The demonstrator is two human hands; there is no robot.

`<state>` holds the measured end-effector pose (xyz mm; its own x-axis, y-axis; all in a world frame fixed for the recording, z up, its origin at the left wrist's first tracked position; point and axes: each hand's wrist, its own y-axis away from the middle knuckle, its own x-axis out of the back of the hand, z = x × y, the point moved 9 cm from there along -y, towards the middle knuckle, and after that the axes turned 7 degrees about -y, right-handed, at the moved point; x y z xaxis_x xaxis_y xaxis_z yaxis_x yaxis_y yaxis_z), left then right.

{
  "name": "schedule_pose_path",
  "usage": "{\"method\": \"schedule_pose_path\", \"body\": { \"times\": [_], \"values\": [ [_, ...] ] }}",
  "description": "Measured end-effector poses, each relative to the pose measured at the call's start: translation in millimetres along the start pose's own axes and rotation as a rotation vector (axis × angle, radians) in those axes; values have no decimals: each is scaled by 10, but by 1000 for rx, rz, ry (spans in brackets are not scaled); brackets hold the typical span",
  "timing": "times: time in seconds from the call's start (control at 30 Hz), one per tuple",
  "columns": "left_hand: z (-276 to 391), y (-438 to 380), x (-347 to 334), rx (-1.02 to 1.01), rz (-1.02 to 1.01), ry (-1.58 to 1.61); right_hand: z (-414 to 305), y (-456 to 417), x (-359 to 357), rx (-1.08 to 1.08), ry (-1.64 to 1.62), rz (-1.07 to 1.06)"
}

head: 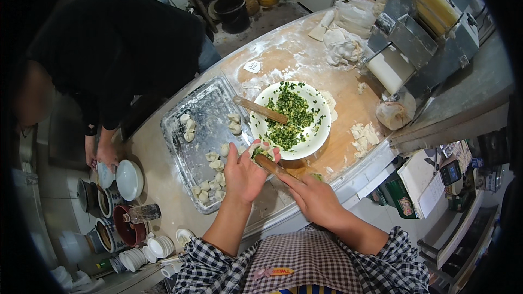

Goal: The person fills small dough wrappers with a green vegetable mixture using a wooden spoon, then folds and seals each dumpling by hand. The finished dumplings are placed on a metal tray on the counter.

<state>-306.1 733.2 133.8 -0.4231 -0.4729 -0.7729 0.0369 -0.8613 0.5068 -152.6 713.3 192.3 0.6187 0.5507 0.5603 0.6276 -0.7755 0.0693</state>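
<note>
My left hand (pixel 247 177) lies palm up over the table's front side, a dough wrapper (pixel 258 147) with green filling resting on its fingers. In my right hand (pixel 316 198) is a flat wooden stick (pixel 271 167), its tip pressed to the filling. Just beyond stands a white bowl (pixel 324 134) of chopped green filling (pixel 292 110), with a second wooden stick (pixel 259 109) leaning across its rim. To the left, a floured metal tray (pixel 186 171) carries several folded dumplings (pixel 216 165) in loose groups.
A dough-rolling machine (pixel 408 49) stands at the right, with dough scraps (pixel 364 139) before it. Another person (pixel 122 49) bends over at the left, hands at bowls (pixel 130 179). A glass bottle (pixel 143 213) and small white dishes (pixel 160 247) sit at lower left.
</note>
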Motion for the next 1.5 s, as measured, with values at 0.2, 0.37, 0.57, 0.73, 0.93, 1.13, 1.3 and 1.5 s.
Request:
{"method": "schedule_pose_path", "body": {
  "times": [0.2, 0.37, 0.57, 0.73, 0.93, 1.13, 1.3, 1.5],
  "values": [
    [80, -26, -29, -21, 4, -28, -33, 48, 12, -74, 22, -48],
    [-232, 100, -166, 90, -122, -79, -154, 1, 313, 81, -19, 259],
    [-552, 348, -304, 169, -234, -461, 45, -46, 483, 114, -136, 424],
    [-590, 465, -422, -25, -293, -810, 107, -17, 559, 24, -224, 479],
    [-500, 429, -295, -27, -121, -783, -61, 13, 662, 60, -204, 598],
    [-505, 481, -490, -7, -207, -541, -252, -51, 639, 224, -106, 564],
    [-578, 467, -424, 56, -206, -699, -154, -115, 583, 151, -287, 541],
    [-479, 587, -519, -369, -85, -1045, -248, -122, 506, 289, -203, 493]
  ]
}}
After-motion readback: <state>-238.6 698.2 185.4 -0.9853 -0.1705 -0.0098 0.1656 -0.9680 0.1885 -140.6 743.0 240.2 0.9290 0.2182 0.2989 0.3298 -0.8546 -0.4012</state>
